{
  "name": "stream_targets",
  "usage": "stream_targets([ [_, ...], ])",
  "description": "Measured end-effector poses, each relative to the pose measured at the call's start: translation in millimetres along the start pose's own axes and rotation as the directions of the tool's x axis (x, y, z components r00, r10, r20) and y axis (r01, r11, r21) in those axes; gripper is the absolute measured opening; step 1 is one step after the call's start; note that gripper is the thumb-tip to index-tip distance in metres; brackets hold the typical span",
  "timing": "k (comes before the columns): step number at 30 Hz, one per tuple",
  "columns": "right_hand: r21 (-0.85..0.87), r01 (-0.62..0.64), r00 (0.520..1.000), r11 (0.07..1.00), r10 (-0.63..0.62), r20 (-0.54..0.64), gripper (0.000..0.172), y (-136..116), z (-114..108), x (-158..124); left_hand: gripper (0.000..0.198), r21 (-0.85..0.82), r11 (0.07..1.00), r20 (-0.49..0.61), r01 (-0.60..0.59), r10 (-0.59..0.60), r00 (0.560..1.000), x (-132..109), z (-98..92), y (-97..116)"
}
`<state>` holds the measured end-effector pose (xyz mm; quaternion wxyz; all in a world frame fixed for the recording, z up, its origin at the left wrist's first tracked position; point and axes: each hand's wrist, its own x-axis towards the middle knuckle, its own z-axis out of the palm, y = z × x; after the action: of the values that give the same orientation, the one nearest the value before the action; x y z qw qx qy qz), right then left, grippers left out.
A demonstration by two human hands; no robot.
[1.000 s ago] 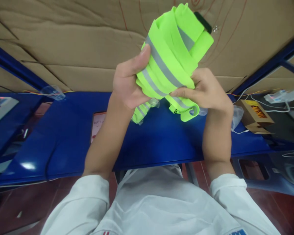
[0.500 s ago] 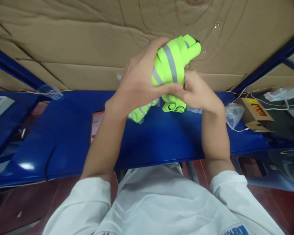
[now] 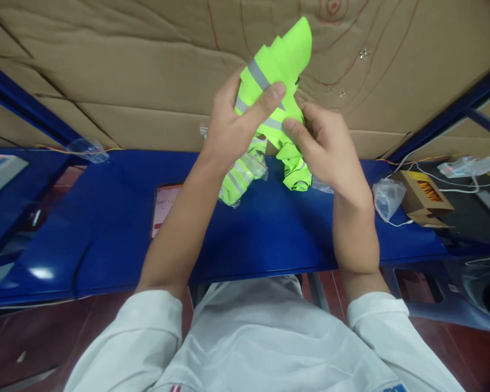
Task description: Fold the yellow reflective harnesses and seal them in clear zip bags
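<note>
The left hand (image 3: 232, 128) and right hand (image 3: 331, 149) each pinch a folded, neon-yellow, grey-striped fabric bundle (image 3: 278, 62) above the glossy blue tabletop (image 3: 269, 234). A clear plastic-wrapped striped package (image 3: 236, 184) lies below the left grip.

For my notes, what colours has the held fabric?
The fabric is yellow-green with grey stripes, in the head view.

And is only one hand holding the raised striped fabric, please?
No, the left hand and the right hand both grip the striped fabric.
</note>
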<state>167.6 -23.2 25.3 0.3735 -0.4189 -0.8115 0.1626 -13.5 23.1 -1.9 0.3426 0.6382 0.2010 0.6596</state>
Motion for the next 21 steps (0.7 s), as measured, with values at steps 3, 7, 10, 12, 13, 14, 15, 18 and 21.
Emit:
stream_targets([
  [3, -0.068, -0.017, 0.995, 0.998, 0.010, -0.095, 0.027, -2.2, 1.1, 1.9, 0.031, 0.009, 0.999, -0.072, 0.053, -0.052, 0.996, 1.2, 3.1, -8.0],
  [7, 0.058, 0.024, 1.000, 0.998, -0.024, 0.005, 0.026, 6.6, 3.2, 6.4, 0.060, 0.068, 0.997, -0.139, 0.034, -0.024, 0.990, 7.7, 0.2, -22.7],
  [10, 0.151, 0.013, 1.000, 0.989, -0.014, 0.005, 0.037, 12.2, 7.2, 10.2, 0.052, -0.067, 0.995, -0.120, 0.078, -0.086, 0.989, 7.3, 1.2, -23.7],
  [12, 0.177, -0.005, 0.998, 0.984, 0.014, -0.053, 0.042, 13.5, 11.7, 13.3, 0.043, -0.198, 0.966, -0.056, 0.164, -0.178, 0.982, 4.2, 4.0, -16.3],
  [13, 0.180, -0.013, 0.996, 0.983, 0.027, -0.080, 0.046, 13.7, 14.2, 15.0, 0.042, -0.248, 0.944, 0.000, 0.219, -0.226, 0.974, 2.6, 5.5, -11.4],
  [14, 0.182, -0.018, 0.994, 0.983, 0.037, -0.102, 0.050, 14.0, 16.6, 16.5, 0.043, -0.281, 0.920, 0.060, 0.273, -0.267, 0.962, 1.5, 6.8, -6.6],
  [15, 0.186, -0.022, 0.992, 0.982, 0.045, -0.117, 0.054, 14.6, 18.8, 17.8, 0.046, -0.296, 0.900, 0.119, 0.322, -0.299, 0.947, 1.0, 7.7, -2.6],
  [18, 0.219, -0.023, 0.988, 0.975, 0.056, -0.147, 0.066, 18.6, 22.8, 20.2, 0.049, -0.302, 0.874, 0.184, 0.381, -0.339, 0.923, 3.1, 8.6, 1.4],
  [21, 0.244, -0.038, 0.970, 0.969, 0.095, -0.224, 0.070, 24.5, 22.7, 20.6, 0.048, -0.277, 0.901, 0.134, 0.334, -0.308, 0.942, 7.4, 7.5, -3.4],
])
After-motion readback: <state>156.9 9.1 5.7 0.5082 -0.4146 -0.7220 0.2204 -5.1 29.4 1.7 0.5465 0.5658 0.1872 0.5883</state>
